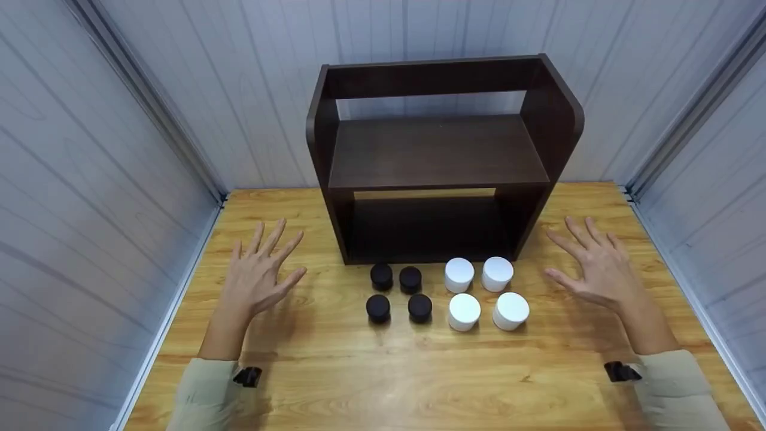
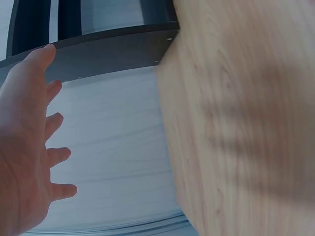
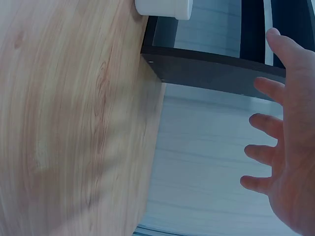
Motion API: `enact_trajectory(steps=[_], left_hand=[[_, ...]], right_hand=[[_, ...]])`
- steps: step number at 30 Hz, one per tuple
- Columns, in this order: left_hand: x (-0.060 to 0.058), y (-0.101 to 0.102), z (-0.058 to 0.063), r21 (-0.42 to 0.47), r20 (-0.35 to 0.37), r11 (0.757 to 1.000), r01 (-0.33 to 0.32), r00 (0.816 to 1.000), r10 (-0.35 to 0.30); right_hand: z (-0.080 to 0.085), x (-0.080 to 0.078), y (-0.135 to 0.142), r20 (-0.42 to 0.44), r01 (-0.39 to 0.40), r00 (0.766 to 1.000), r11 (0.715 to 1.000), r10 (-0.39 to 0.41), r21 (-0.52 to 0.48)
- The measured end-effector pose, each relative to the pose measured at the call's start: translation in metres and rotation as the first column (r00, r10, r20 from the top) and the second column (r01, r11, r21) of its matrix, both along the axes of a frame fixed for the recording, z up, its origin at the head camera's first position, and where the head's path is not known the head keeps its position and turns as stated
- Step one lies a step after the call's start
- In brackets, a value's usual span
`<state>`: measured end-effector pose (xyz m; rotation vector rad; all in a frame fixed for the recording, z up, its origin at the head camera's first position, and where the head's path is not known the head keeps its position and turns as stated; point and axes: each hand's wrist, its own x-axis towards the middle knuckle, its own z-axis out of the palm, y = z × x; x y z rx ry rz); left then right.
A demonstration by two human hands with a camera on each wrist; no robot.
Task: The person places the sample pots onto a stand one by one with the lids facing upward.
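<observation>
My left hand [image 1: 256, 280] is held above the table on the left, fingers straight and spread, holding nothing. On the right, my right hand [image 1: 601, 272] has the same spread pose and also holds nothing. Between them stand several small black round jars [image 1: 378, 309] in two rows. Several larger white round jars [image 1: 464, 311] are grouped to their right, nearest my right hand but apart from it. Part of a white jar [image 3: 165, 7] shows at the top of the right wrist view. Behind the jars rises a dark brown two-level shelf [image 1: 440, 152].
The wooden table [image 1: 407, 383] carries everything. A pale panel wall [image 1: 263, 90] rises behind the shelf, with side walls at the left [image 1: 90, 239] and right [image 1: 712, 197]. The shelf's side panels and middle board frame its two levels.
</observation>
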<state>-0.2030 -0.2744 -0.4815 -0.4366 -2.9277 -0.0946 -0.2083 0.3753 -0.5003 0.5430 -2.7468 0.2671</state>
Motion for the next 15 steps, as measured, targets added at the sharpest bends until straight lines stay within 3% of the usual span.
enact_trajectory(steps=[4, 8, 15], left_hand=[[-0.005, 0.002, 0.004, 0.003, 0.019, 1.0, 0.0, 1.0, 0.0], [-0.009, 0.002, 0.006, 0.044, 0.023, 0.999, -0.003, 1.0, 0.002], [-0.016, 0.003, 0.005, 0.209, -0.108, 0.977, 0.026, 0.994, -0.004]], right_hand=[[-0.001, 0.001, -0.002, 0.012, -0.015, 1.0, 1.0, 0.016, -0.015], [-0.005, 0.001, -0.003, 0.07, -0.037, 0.996, 0.991, 0.046, -0.127], [-0.018, 0.002, -0.002, 0.172, -0.063, 0.976, 0.924, 0.137, -0.378]])
